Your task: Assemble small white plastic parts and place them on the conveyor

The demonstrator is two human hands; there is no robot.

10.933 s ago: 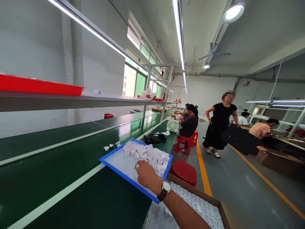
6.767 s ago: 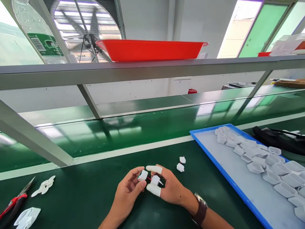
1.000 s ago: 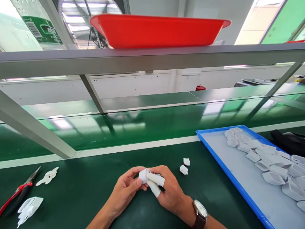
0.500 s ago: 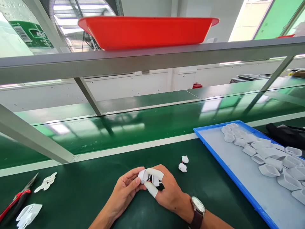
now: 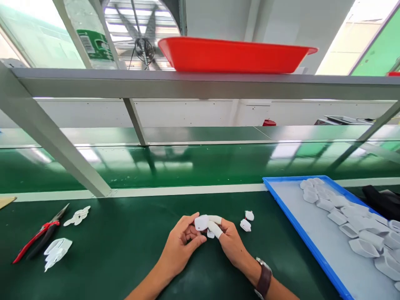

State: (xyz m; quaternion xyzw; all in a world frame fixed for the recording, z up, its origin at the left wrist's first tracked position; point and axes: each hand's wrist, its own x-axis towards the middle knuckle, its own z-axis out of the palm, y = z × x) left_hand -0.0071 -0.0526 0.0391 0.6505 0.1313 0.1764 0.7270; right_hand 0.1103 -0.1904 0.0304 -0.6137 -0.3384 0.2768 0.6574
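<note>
A small white plastic housing (image 5: pixel 201 222) with rounded edges is up between my hands, above the dark green table. My right hand (image 5: pixel 231 242) pinches it from the right with thumb and index finger, both in white finger cots. A second small white part (image 5: pixel 211 234) shows below those fingertips; how it joins the housing is hidden. My left hand (image 5: pixel 183 241) is loosely open at the left side. Its index fingertip touches the housing's left edge, its thumb stands apart below, and its other fingers curl. Two small white pieces (image 5: pixel 245 225) lie beyond my right hand.
On the right, a blue-rimmed tray (image 5: pixel 300 212) holds several white housings. Red-and-black pliers (image 5: pixel 40 237) lie left, beside flat white parts (image 5: pixel 77 216) and more white pieces (image 5: pixel 57 252). A metal shelf bar (image 5: pixel 200 86) crosses above, carrying a red tray (image 5: pixel 237 56) and a bottle (image 5: pixel 93 43).
The housing has turned, showing a broader white face. My left thumb has come away from it, while my right hand keeps its pinch. The camera view has shifted and levelled.
</note>
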